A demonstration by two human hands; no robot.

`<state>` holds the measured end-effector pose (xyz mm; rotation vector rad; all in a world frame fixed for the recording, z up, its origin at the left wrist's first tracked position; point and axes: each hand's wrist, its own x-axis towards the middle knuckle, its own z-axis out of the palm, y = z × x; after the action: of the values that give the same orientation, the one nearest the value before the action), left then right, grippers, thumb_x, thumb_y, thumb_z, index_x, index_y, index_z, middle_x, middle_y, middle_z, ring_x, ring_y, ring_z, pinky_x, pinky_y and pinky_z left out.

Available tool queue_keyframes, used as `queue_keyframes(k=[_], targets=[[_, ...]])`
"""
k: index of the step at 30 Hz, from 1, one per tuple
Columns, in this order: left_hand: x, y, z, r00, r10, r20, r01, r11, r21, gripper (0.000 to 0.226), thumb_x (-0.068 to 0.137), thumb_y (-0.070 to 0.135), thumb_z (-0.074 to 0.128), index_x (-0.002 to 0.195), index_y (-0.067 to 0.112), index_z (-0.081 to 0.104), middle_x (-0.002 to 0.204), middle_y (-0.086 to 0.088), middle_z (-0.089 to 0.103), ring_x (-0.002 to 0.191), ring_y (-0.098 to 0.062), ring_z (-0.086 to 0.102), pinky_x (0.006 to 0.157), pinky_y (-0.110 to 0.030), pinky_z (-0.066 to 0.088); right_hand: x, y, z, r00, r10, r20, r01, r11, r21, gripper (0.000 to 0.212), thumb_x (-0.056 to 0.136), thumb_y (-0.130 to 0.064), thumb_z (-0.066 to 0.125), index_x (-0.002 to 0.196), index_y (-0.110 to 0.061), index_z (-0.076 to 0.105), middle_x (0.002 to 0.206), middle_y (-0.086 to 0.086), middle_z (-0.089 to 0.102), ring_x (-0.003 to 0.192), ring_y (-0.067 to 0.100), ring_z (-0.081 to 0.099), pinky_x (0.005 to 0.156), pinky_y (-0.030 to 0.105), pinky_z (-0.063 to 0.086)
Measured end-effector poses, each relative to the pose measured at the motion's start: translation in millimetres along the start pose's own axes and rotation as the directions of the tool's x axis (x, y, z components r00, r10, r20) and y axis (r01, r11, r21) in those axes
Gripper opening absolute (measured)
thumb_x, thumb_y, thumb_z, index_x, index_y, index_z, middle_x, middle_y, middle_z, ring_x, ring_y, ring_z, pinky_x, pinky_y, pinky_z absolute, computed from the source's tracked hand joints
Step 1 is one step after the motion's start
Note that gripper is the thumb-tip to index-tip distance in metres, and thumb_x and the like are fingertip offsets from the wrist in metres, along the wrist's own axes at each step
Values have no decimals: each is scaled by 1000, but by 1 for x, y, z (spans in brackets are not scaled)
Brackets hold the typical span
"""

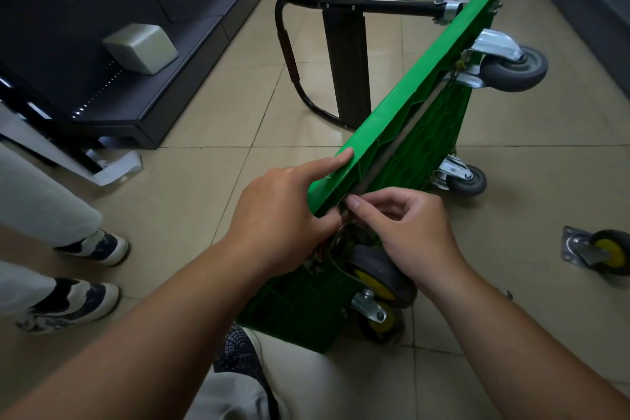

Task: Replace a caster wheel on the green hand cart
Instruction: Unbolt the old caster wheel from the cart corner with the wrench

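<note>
The right hand's own fingers hide what it pinches at the green cart's near corner; the right edge cuts the loose caster.

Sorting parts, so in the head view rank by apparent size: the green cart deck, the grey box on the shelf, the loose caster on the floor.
Largest: green cart deck.
Then grey box and loose caster, which look alike; the frame edge crops the caster.

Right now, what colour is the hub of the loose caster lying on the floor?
Yellow, on the loose caster, clearest in the head view.
</note>
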<state>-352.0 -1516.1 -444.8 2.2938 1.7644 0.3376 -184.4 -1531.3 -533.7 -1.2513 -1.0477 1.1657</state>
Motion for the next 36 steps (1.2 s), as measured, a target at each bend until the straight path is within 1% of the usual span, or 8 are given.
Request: queue_keyframes(k=[4, 11, 14, 20, 24, 29, 32, 36], targets=[[0, 0, 0, 1000, 6, -5, -6, 1000, -1, 69, 88, 49, 72, 147, 65, 38, 96, 7, 74, 52, -6, 42, 54, -24, 33, -1, 0, -1, 999, -35, 12, 35, 999, -21, 10, 83, -30, 85, 84, -21, 82, 77, -4, 79, 75, 11, 77, 65, 19, 57], [1, 0, -1, 1000, -2, 21, 2, 1000, -1, 71, 87, 49, 71, 147, 66, 36, 112, 7, 75, 57, -11, 41, 59, -27, 36, -1, 1, 2, 988, -154, -10, 153, 985, -84, 14, 79, -22, 89, 87, -23, 78, 79, -6, 77, 71, 10, 73, 65, 19, 56], [1, 0, -1, 1000, -1, 18, 1, 1000, -3, 71, 87, 48, 71, 146, 66, 37, 106, 7, 75, 55, -9, 40, 57, -26, 34, -2, 3, 3, 984, -180, -10, 178, 979, -94, 16, 79, -20, 89, 87, -25, 76, 80, -6, 77, 71, 10, 72, 65, 19, 55], [0, 0, -1, 1000, 14, 2, -14, 1000, -6, 70, 88, 47, 70, 147, 64, 37, 87, 8, 66, 52, -5, 39, 50, -21, 28, -1, 3, 3, 981, -191, -25, 189, 980, -57, 7, 85, -21, 84, 86, -24, 78, 80, -5, 77, 73, 10, 73, 66, 19, 56], [0, 1, -2, 1000, 13, -3, -13, 1000, -7, 71, 87, 47, 71, 147, 64, 38, 84, 10, 62, 52, -6, 39, 50, -21, 28, 2, 3, 2, 984, -175, -29, 173, 984, -51, 5, 87, -19, 81, 86, -23, 79, 80, -6, 78, 75, 10, 74, 67, 18, 56], [1, 0, -1, 1000, 8, 0, -8, 1000, 0, 70, 87, 48, 71, 147, 65, 38, 89, 6, 70, 51, -8, 42, 51, -24, 32, 5, 6, 0, 997, -82, -10, 81, 995, -64, 9, 85, -32, 83, 84, -24, 80, 78, -6, 78, 74, 9, 75, 65, 22, 58], [1, 0, -1, 1000, 7, 3, -7, 1000, -6, 70, 88, 48, 71, 147, 64, 37, 94, 5, 72, 53, -8, 43, 52, -26, 36, 3, 8, -1, 996, -88, 5, 88, 993, -81, 11, 87, -36, 81, 85, -26, 81, 78, -7, 78, 75, 10, 76, 66, 26, 58], [1, 0, -1, 1000, 4, 9, -4, 1000, -4, 71, 89, 45, 71, 147, 65, 36, 97, 7, 72, 53, -7, 41, 53, -26, 35, 2, 5, -1, 989, -148, 11, 148, 985, -94, 6, 85, -31, 83, 87, -25, 81, 79, -9, 78, 75, 8, 76, 66, 20, 56]])
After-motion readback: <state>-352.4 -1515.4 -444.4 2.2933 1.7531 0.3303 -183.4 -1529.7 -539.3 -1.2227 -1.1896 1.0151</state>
